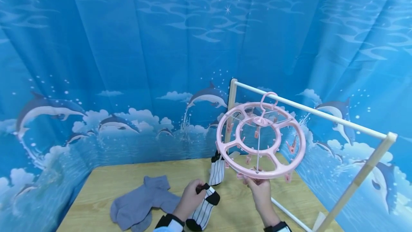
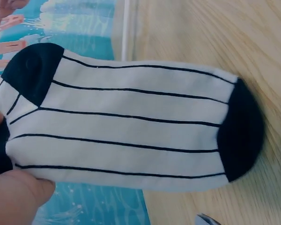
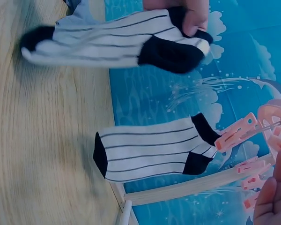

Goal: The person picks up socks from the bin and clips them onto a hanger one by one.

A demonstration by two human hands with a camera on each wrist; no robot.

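Observation:
My left hand (image 1: 190,198) pinches the black cuff of a white ankle sock (image 2: 131,122) with black stripes, heel and toe; it hangs toe down over the table. My right hand (image 1: 260,189) is under the near rim of a pink round drying hanger (image 1: 278,173). Its fingers (image 3: 275,187) pinch a pink clothespin (image 1: 240,176) turned sideways there; the exact grip is partly hidden. A matching striped sock (image 3: 152,152) hangs by its cuff from another pink clothespin (image 3: 236,132) on the hanger's left side.
The hanger's hook sits over the white bar (image 1: 309,108) of a wooden stand (image 1: 357,182) at the right. Grey socks (image 1: 141,203) lie in a pile on the left of the wooden table (image 1: 96,189). More pink clothespins (image 1: 292,146) dangle around the hanger. A blue dolphin curtain (image 1: 161,63) stands behind.

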